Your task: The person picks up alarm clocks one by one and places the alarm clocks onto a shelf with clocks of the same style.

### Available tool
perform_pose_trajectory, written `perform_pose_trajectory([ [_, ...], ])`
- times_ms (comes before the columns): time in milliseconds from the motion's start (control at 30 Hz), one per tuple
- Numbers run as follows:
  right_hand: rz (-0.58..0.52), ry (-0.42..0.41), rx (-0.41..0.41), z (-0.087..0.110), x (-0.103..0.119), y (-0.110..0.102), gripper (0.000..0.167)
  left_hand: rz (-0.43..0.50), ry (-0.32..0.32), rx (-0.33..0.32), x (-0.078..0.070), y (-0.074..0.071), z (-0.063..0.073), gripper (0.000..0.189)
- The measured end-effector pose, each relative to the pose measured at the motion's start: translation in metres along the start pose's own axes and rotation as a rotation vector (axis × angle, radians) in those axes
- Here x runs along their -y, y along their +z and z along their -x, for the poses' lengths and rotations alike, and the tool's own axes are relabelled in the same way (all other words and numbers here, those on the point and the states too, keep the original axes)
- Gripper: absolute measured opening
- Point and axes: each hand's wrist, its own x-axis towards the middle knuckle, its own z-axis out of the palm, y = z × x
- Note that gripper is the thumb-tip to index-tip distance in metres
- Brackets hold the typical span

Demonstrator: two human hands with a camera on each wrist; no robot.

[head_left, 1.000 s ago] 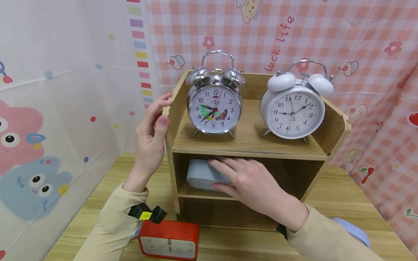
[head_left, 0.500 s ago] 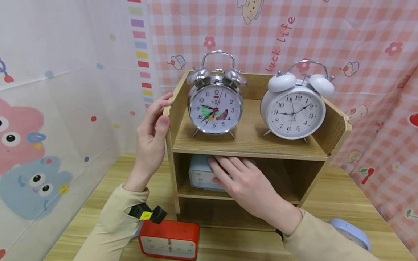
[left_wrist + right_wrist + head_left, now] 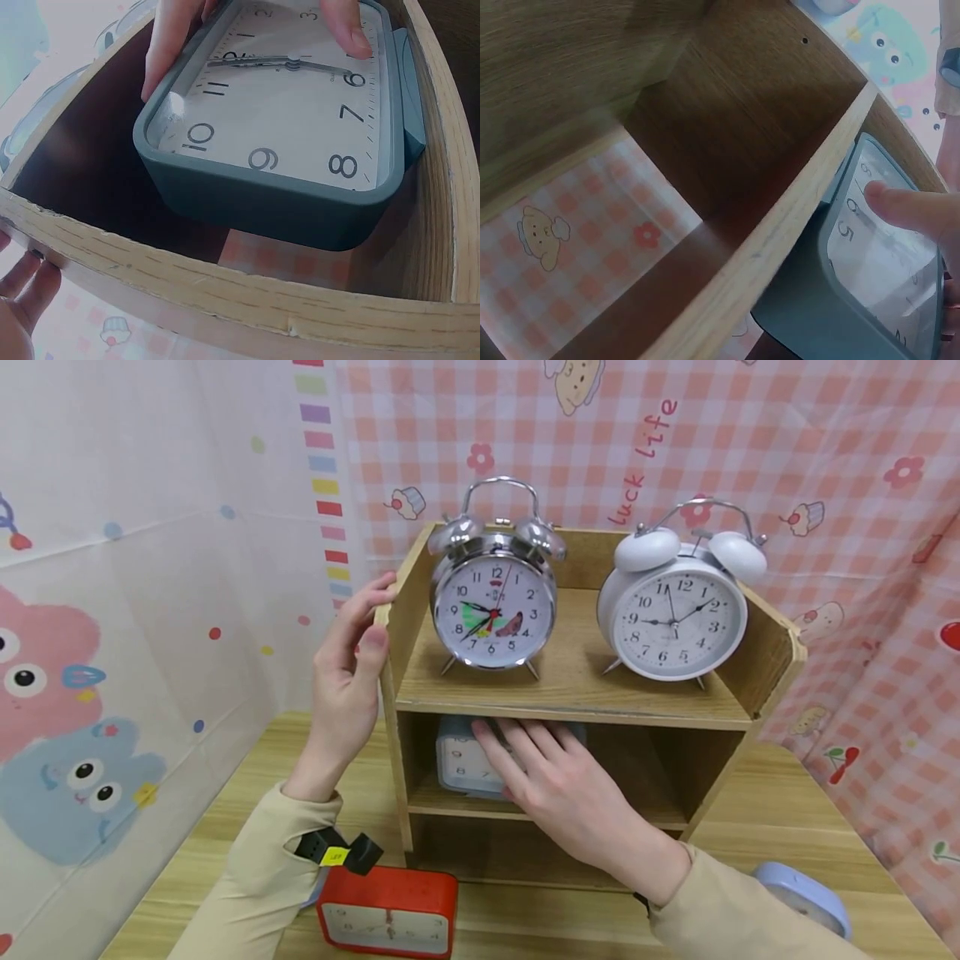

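Observation:
On the middle level of a wooden shelf (image 3: 573, 697), a blue-grey alarm clock (image 3: 459, 762) has its white dial facing out. My right hand (image 3: 573, 793) holds it, fingers over the top and thumb on the dial, as the left wrist view shows; the hand covers much of the clock in the head view. My left hand (image 3: 341, 693) rests against the shelf's left side panel, its thumb at the front edge and its fingers on the outer side. Above stand a silver twin-bell alarm clock (image 3: 492, 610) and a white twin-bell alarm clock (image 3: 675, 618).
A red rectangular clock (image 3: 390, 910) sits on the wooden table (image 3: 562, 922) before the shelf, near my left forearm. At the right, a light-blue clock (image 3: 806, 897) is partly hidden behind my right sleeve. Below the held clock lies a lower shelf level (image 3: 517, 856).
The blue-grey clock has tilted back, so its dial now shows where its top face showed before. My right hand has shifted slightly left with it. The left hand has stayed in place.

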Motion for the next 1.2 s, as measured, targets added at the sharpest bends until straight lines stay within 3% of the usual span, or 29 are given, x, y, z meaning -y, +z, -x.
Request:
perform_pose_trajectory([
  [267, -0.001, 0.026, 0.03, -0.004, 0.001, 0.004, 0.087, 0.006, -0.002, -0.005, 0.001, 0.0, 0.0, 0.078],
  [767, -0.023, 0.071, 0.158, -0.01, 0.002, 0.004, 0.085, 0.005, -0.01, -0.01, 0.003, 0.001, 0.001, 0.071],
  [1200, -0.037, 0.087, 0.172, -0.016, 0.005, 0.008, 0.085, -0.013, 0.01, -0.004, 0.002, 0.0, 0.001, 0.068],
])
